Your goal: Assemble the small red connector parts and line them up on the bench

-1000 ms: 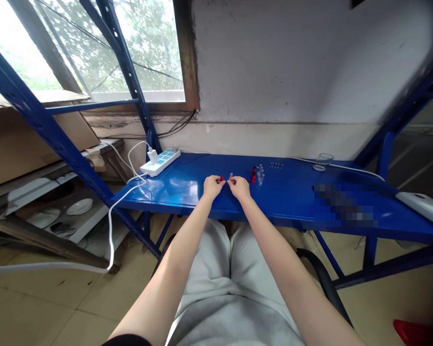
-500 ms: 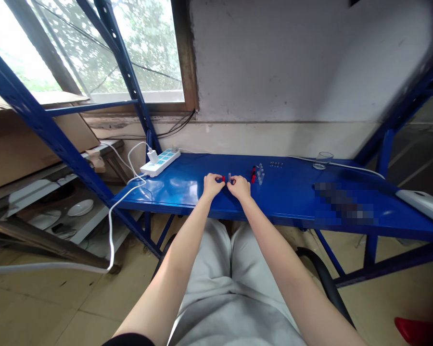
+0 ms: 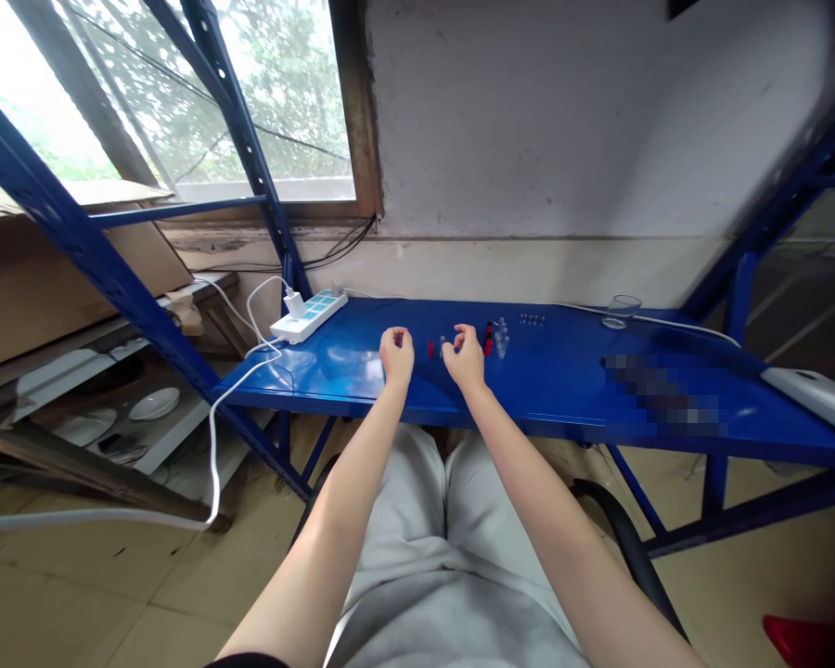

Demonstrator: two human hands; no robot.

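Note:
My left hand (image 3: 396,353) hovers over the blue table (image 3: 563,380), its fingers curled into a loose fist with nothing visible in it. My right hand (image 3: 465,356) is a little to the right, fingers half bent and apart, holding nothing. Between the two hands a small red piece (image 3: 430,349) with a small clear part beside it lies on the table, touched by neither hand. Just right of my right hand stand a red-and-black piece (image 3: 488,338) and a cluster of small clear pieces (image 3: 502,336).
A row of small dark parts (image 3: 533,318) and a glass (image 3: 623,311) sit farther back. A white power strip (image 3: 310,314) with a plugged charger and white cable lies at the back left. A white device (image 3: 817,397) lies at the right end. Blue rack posts flank the table.
Both hands held the small red and clear pieces together; now they have let go, lifted and moved apart, leaving the piece on the table.

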